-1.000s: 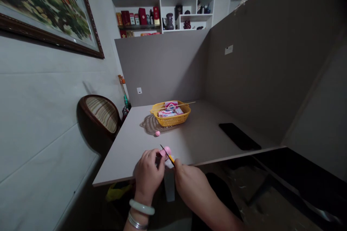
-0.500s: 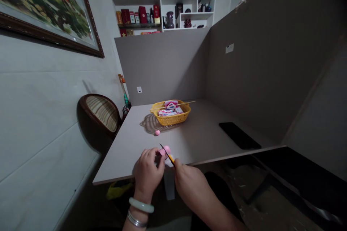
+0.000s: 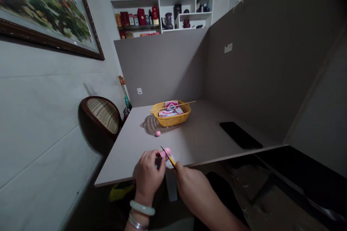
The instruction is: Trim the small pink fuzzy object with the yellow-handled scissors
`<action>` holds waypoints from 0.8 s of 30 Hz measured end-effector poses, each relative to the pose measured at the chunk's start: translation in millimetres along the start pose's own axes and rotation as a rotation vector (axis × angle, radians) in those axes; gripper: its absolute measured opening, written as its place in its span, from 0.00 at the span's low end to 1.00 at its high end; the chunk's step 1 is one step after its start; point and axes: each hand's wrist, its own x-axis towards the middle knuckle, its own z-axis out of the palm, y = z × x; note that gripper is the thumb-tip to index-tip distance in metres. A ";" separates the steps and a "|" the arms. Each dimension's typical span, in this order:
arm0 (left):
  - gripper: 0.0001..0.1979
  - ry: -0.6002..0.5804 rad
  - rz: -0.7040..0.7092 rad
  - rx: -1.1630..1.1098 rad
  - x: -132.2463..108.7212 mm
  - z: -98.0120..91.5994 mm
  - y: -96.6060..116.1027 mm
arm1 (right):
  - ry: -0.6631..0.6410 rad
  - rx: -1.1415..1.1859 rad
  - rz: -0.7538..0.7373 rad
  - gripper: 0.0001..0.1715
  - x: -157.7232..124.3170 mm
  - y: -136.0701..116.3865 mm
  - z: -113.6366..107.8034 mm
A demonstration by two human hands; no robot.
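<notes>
Pink piece (image 3: 162, 154), soft-looking, sits just below the centre of my frame, pinched between the thumb and fingers of my left hand (image 3: 149, 171) near the table's front edge. My right hand (image 3: 191, 180) is closed around the yellow handle of a dark-bladed tool (image 3: 168, 157), whose blade lies slantwise by the pink piece; whether it has bitten in, I can't tell from here. Just beyond the blade is a rounder pink ball (image 3: 167, 151), and a crumpled white scrap (image 3: 169, 163) lies beneath. I'd judge the work about midway: a smaller pink ball (image 3: 158, 133) rests apart, looking already rounded, while the piece under the blade seems unfinished. The grey table (image 3: 200, 148) is smooth, brightest left of centre, with a black flat slab (image 3: 240, 135) at its right. Farther back, a yellow basket (image 3: 175, 120) holds printed packets (image 3: 166, 113), a thin stick (image 3: 173, 106) laid across its rim. At left of the frame I see a striped-back chair (image 3: 102, 113) by a pale wall (image 3: 40, 122); a tall grey partition (image 3: 168, 68) closes off the table, and above it, top centre, white shelves (image 3: 187, 3) carry boxes and vases.
</notes>
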 end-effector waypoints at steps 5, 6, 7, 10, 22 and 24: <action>0.05 -0.017 0.012 -0.039 -0.6 -0.5 -0.2 | -0.001 0.017 -0.007 0.15 -16.5 6.5 7.3; 0.06 -0.019 0.017 -0.039 -0.3 -0.9 0.1 | -0.001 0.001 -0.002 0.14 -14.3 5.1 5.1; 0.06 -0.020 0.022 -0.036 0.1 -1.0 0.4 | 0.004 -0.009 0.007 0.13 -10.4 3.0 2.0; 0.07 -0.004 0.029 -0.016 1.5 -0.8 -0.4 | -0.002 -0.027 0.021 0.11 2.4 -2.7 -5.1; 0.08 -0.005 0.034 -0.022 2.4 -3.2 -1.4 | -0.002 0.011 0.003 0.13 -1.2 -1.0 2.7; 0.08 0.001 0.033 -0.025 2.7 -2.6 -2.9 | -0.011 0.006 0.011 0.12 6.9 -3.8 -1.5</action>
